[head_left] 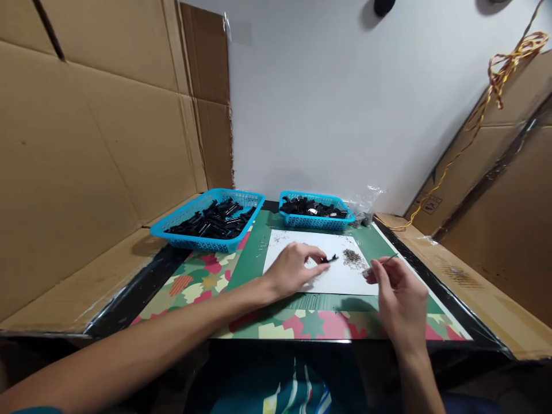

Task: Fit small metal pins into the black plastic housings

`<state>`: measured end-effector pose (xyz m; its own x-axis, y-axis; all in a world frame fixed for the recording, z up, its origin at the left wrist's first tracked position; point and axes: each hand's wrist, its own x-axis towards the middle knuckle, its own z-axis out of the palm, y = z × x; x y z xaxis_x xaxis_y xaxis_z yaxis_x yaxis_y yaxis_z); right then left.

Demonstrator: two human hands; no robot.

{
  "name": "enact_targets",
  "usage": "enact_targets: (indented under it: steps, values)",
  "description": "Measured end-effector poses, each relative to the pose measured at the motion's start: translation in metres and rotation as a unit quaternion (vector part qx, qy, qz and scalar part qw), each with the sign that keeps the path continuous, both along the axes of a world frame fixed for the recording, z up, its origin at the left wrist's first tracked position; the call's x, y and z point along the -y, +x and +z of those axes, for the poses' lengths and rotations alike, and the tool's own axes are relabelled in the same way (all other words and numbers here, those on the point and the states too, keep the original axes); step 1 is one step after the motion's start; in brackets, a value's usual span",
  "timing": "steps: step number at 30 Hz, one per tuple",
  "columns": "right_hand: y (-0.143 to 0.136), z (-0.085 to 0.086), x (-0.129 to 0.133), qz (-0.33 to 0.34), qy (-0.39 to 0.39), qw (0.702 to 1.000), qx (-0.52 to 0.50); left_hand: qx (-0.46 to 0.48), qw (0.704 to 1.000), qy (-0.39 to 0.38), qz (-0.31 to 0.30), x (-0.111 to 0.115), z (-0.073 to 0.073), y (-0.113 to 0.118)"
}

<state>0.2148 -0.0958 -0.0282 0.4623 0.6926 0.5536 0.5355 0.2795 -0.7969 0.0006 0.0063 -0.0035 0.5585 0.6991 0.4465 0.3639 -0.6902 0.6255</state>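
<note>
Between the thumb and fingers of my left hand (293,267) is a small black plastic part (330,259), its far end sticking out to the right. It is held over a white sheet (319,283). My right hand (401,293) is closed around a thin, stick-like tool (391,258), mostly hidden by the fingers; I cannot make out its kind. Something small and pale shows at the fingertips. Between the hands, a heap of tiny brass-coloured metal pieces (351,256) lies on the sheet. More tiny pieces (280,237) are scattered at its far left corner.
A large blue basket (172,225) of black plastic parts stands at the left. A smaller blue basket (317,221) with black parts sits at the back, beside a clear plastic bag (366,207). Cardboard walls (103,126) flank the table. A yellow-brown cord (446,172) hangs at right.
</note>
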Motion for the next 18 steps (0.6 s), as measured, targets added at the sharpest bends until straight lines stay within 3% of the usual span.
enact_targets:
  steps: [3, 5, 7, 10, 12, 16, 18]
  values:
    - [0.015, 0.0, 0.003, 0.095, -0.063, 0.992, -0.046, 0.011, 0.997, 0.033, 0.063, -0.021, 0.024, -0.006]
    - [0.018, -0.004, 0.001, 0.175, -0.104, 0.978, -0.05, 0.013, 0.992, 0.068, 0.106, -0.048, 0.044, -0.004]
    - [0.016, -0.007, -0.002, 0.231, -0.133, 0.963, -0.033, 0.027, 0.986, 0.093, 0.133, -0.087, 0.064, 0.009]
    - [0.015, -0.012, -0.003, 0.272, -0.165, 0.947, -0.035, 0.072, 0.982, 0.09, 0.15, -0.155, 0.088, 0.047]
    - [0.016, -0.014, 0.0, 0.28, -0.2, 0.935, -0.089, 0.098, 0.983, 0.072, 0.138, -0.204, 0.097, 0.076]
    - [0.02, -0.016, 0.004, 0.264, -0.267, 0.899, -0.224, -0.005, 0.997, 0.04, 0.067, -0.296, 0.101, 0.112]
    - [0.023, -0.016, 0.006, 0.226, -0.268, 0.911, -0.218, -0.071, 0.997, 0.0, 0.02, -0.328, 0.104, 0.121]
